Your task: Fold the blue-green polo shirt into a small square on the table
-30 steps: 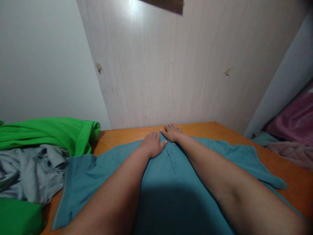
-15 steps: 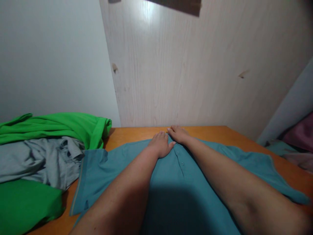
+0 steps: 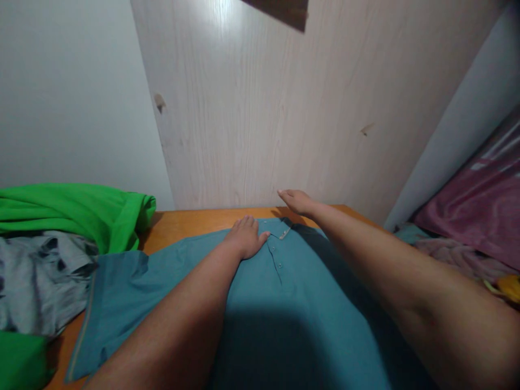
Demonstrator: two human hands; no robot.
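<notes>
Dim indoor light falls from above and behind the head. It leaves a soft white glare high on the pale wood-grain wall panel (image 3: 221, 13), while the plain grey wall (image 3: 69, 92) stays flat and dull. A broad dark shadow covers the near part of the teal button-front polo shirt (image 3: 284, 281), and a second shadow runs along it under the right forearm (image 3: 385, 271). The bright green crumpled cloth (image 3: 81, 211) looks strongly saturated. Straight edges lean outward toward the corners, and both forearms swell at the bottom edge. Fine noise softens everything; the magenta fabric (image 3: 479, 211) at the right edge is smeared.
</notes>
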